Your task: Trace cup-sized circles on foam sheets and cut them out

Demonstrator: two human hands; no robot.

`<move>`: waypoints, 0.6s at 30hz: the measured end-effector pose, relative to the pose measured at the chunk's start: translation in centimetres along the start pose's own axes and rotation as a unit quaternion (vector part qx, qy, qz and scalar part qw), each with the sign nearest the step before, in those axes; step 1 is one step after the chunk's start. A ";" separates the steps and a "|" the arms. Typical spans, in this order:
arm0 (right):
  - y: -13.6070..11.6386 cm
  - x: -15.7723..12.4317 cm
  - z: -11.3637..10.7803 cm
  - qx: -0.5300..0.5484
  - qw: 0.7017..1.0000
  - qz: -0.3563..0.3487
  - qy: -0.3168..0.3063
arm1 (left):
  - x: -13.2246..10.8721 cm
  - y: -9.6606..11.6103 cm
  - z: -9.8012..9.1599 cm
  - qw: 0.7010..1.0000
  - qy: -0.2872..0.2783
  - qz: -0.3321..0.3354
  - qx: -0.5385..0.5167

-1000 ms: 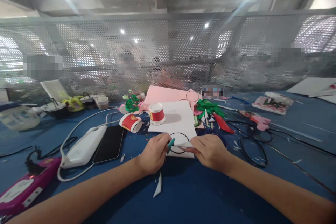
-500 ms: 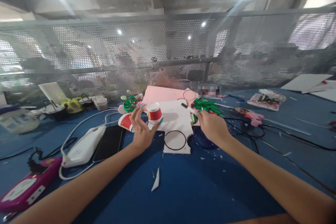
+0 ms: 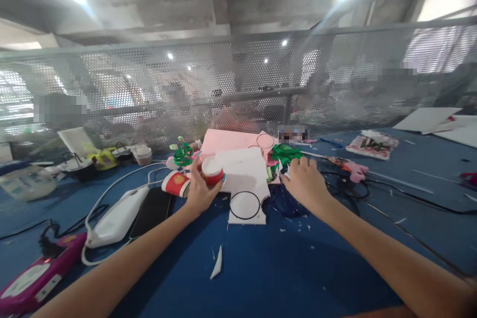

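My left hand (image 3: 201, 188) is wrapped round a red and white paper cup (image 3: 212, 171), which it holds tilted over the left side of a white sheet (image 3: 242, 169). A black circle is drawn on the sheet's near end. My right hand (image 3: 306, 184) is right of the sheet, beside green paper pieces (image 3: 286, 153) and white scraps. Its fingers are bent down, and whatever they hold is hidden. Another red cup (image 3: 176, 184) lies on its side left of my left hand.
A black phone (image 3: 152, 212), a white power bank (image 3: 117, 217) and a magenta power strip (image 3: 44, 268) lie at left. Behind the sheet is pink paper (image 3: 227, 140). A pink glue gun (image 3: 356, 171) and cables are at right. A mesh partition (image 3: 238, 79) stands behind.
The cup in my left hand has tipped, its top now facing me more. My right hand has turned downward towards the scraps, and the white pen with a dark tip no longer shows.
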State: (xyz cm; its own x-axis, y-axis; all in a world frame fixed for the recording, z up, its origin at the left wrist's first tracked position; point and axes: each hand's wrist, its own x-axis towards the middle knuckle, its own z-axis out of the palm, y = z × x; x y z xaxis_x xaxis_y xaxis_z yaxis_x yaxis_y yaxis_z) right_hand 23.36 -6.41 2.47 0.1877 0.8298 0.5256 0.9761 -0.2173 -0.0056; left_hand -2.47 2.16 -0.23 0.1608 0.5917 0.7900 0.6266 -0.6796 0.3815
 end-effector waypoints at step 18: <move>0.6 0.4 0.9 0.203 0.947 -0.013 -0.250 | 2.3 5.3 -6.4 0.908 -0.251 -0.057 0.332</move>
State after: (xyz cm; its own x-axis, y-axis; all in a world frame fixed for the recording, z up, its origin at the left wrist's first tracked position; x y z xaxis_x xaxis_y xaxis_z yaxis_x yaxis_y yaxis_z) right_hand 24.12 -5.74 1.88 0.0919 0.9938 0.0621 0.9240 -0.0618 -0.3774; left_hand -3.64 -2.83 6.70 0.2895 0.8777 0.3818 0.9553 -0.2901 -0.0575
